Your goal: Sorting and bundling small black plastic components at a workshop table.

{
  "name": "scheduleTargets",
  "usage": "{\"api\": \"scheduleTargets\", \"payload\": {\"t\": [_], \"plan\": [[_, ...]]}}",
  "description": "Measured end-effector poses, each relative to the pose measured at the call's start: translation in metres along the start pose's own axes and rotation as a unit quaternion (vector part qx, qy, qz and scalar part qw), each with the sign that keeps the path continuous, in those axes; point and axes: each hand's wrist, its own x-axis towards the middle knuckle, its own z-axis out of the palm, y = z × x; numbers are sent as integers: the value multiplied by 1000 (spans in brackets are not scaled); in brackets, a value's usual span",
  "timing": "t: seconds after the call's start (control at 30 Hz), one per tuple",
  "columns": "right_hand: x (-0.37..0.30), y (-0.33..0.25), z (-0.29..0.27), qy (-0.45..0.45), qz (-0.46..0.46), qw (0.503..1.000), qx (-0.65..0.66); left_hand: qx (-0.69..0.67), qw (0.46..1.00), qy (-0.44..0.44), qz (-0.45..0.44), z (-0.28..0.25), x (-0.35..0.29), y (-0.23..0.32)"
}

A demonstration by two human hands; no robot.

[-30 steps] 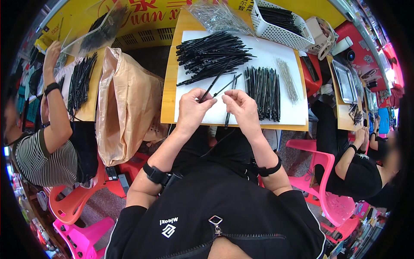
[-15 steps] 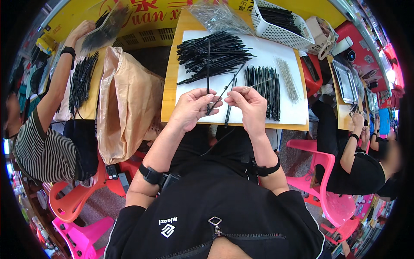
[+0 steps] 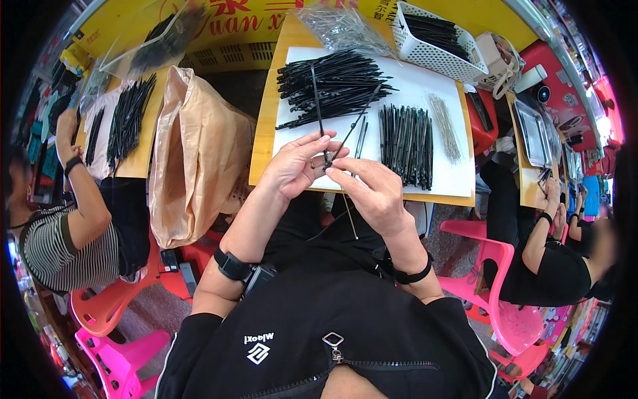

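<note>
My left hand (image 3: 298,165) is closed on a slim black strip (image 3: 316,93) that stands up from the fingers. A second black strip (image 3: 355,125) slants up to the right from the same spot, crossing the first near my fingertips. My right hand (image 3: 373,193) is closed too, its thumb and finger pinching at the strips' lower ends beside the left fingers. Below the right hand hangs a thin metal rod (image 3: 350,218); its upper part is hidden. A loose pile of black strips (image 3: 329,86) lies beyond my hands, and a neat row of them (image 3: 406,146) lies to the right.
A bundle of thin metal rods (image 3: 444,128) lies at the white board's (image 3: 458,179) right side. Behind are a clear plastic bag (image 3: 342,30) and a white basket (image 3: 435,46) of strips. A tan sack (image 3: 199,159) stands left. Other people sit on both sides.
My right hand has turned and moved down-left to my left fingertips. The thin metal rod now points downward instead of up to the right. The person on the left has lowered an arm.
</note>
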Motion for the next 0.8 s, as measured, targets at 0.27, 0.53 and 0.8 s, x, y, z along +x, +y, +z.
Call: {"api": "scheduleTargets", "payload": {"t": [0.27, 0.53, 0.8], "plan": [[-4, 4, 9, 11, 4, 1000, -6, 33, 999, 2, 34, 6, -2, -5], [-7, 7, -7, 202, 440, 815, 319, 10, 999, -20, 23, 6, -5, 2], [-30, 36, -1, 252, 531, 592, 552, 14, 996, -77, -44, 17, -10, 5]]}}
